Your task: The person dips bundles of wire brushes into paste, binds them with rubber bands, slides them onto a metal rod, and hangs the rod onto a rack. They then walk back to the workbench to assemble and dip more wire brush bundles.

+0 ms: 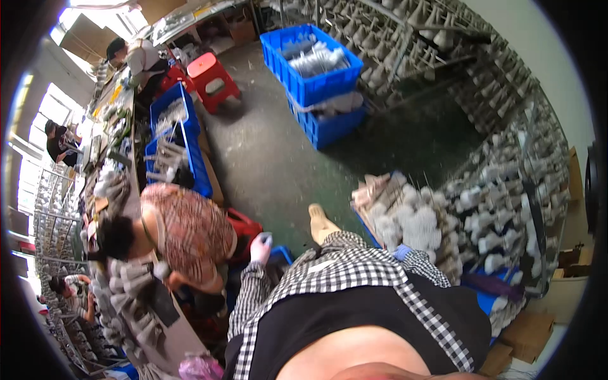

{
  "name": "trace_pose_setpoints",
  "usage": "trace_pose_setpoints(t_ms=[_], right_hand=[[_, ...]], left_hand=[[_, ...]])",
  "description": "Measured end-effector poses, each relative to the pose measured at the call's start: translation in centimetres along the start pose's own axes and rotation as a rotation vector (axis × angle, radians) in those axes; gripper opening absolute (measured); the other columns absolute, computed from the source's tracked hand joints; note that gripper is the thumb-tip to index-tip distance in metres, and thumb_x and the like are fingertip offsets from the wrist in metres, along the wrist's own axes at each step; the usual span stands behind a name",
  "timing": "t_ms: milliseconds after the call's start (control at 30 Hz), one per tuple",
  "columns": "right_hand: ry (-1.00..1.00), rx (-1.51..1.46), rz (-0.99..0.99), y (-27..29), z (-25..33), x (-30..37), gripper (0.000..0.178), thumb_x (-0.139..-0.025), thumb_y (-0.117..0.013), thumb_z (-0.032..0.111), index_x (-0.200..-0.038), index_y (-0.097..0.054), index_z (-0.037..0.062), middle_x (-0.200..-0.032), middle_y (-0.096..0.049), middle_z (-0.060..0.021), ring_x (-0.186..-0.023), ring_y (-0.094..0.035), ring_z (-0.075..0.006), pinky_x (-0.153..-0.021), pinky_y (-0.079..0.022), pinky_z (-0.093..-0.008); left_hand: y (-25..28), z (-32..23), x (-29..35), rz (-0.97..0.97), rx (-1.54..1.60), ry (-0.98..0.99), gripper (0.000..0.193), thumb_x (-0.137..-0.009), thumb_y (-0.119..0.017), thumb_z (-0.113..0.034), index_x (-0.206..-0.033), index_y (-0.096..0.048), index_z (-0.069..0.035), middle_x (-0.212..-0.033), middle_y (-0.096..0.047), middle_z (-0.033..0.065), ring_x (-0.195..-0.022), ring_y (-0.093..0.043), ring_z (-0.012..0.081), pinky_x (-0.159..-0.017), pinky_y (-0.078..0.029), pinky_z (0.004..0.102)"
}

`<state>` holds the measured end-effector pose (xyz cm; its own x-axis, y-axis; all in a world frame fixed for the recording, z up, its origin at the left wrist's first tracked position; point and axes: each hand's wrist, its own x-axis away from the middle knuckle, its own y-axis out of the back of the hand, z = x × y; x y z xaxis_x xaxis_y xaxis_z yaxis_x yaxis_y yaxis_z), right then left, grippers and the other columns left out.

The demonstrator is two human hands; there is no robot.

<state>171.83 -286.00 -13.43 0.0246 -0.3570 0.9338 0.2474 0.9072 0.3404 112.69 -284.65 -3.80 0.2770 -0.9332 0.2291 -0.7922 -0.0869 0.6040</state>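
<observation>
My left hand (260,248), in a pale glove with greyish fingertips, hangs beside the seated co-worker's red stool (244,227). Its fingers look bent, but they are too small to make out, and no held thing shows. My right hand (401,252), in a bluish glove, is at the near edge of a heap of grey-white knitted-looking pieces (411,221). Whether it touches them I cannot tell, as its fingers are hidden. A checked black-and-white apron and sleeves cover my front and arms.
Two stacked blue crates (323,88) of grey-white pieces stand ahead. A red stool (212,81) is farther left. Co-workers sit along the left workbench, the nearest in a patterned top (190,228). Racks of pale pieces (500,196) line the right. Blue bins (201,166) flank the bench.
</observation>
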Motion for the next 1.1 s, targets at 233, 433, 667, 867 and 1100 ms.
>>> trace_pose_setpoints(t_ms=[233,433,667,867,1100], right_hand=[[0.510,0.000,-0.676,39.4,25.7,-8.4,0.038,-0.093,-0.056,0.039,-0.111,-0.068,0.0073,-0.116,-0.069,-0.0182,-0.104,-0.066,-0.0359,-0.091,-0.052,-0.0442],[0.685,-0.099,-0.695,61.9,52.9,-10.3,0.033,-0.095,-0.057,0.041,-0.113,-0.069,0.0155,-0.108,-0.072,-0.0139,-0.105,-0.066,-0.0342,-0.091,-0.051,-0.0436],[0.436,0.064,-0.497,70.3,65.0,-22.7,0.035,-0.093,-0.060,0.043,-0.113,-0.070,0.0159,-0.109,-0.072,-0.0118,-0.104,-0.067,-0.0324,-0.092,-0.051,-0.0423],[0.366,-0.271,-0.571,77.2,72.6,-25.2,0.036,-0.093,-0.060,0.041,-0.111,-0.072,0.0117,-0.103,-0.073,-0.0111,-0.100,-0.068,-0.0279,-0.089,-0.051,-0.0388],[0.279,-0.205,-0.285,92.5,85.8,-36.0,0.036,-0.091,-0.060,0.042,-0.109,-0.075,0.0140,-0.103,-0.075,-0.0104,-0.100,-0.070,-0.0269,-0.091,-0.053,-0.0384]], left_hand=[[5.3,-0.5,-14.1,0.016,-0.031,0.349,0.022,-0.087,-0.067,-0.018,-0.102,-0.075,-0.004,-0.096,-0.075,0.0150,-0.092,-0.072,0.0240,-0.088,-0.053,0.0341],[5.4,11.5,-32.5,0.524,0.783,0.228,0.031,-0.088,-0.066,-0.023,-0.109,-0.073,0.000,-0.091,-0.074,0.0056,-0.087,-0.069,0.0207,-0.084,-0.054,0.0366],[26.7,2.0,-66.3,0.514,0.303,0.398,0.025,-0.093,-0.058,-0.019,-0.104,-0.073,-0.002,-0.077,-0.069,0.0033,-0.067,-0.065,0.0223,-0.066,-0.053,0.0374],[34.9,-9.3,-92.6,-0.086,0.554,0.466,0.024,-0.099,-0.063,-0.015,-0.119,-0.066,-0.002,-0.091,-0.067,0.0030,-0.071,-0.059,0.0074,-0.059,-0.048,0.0219],[37.8,-11.1,-114.0,-0.047,0.631,0.373,0.025,-0.097,-0.063,-0.016,-0.118,-0.066,-0.001,-0.094,-0.067,0.0026,-0.074,-0.059,0.0085,-0.062,-0.049,0.0227]])
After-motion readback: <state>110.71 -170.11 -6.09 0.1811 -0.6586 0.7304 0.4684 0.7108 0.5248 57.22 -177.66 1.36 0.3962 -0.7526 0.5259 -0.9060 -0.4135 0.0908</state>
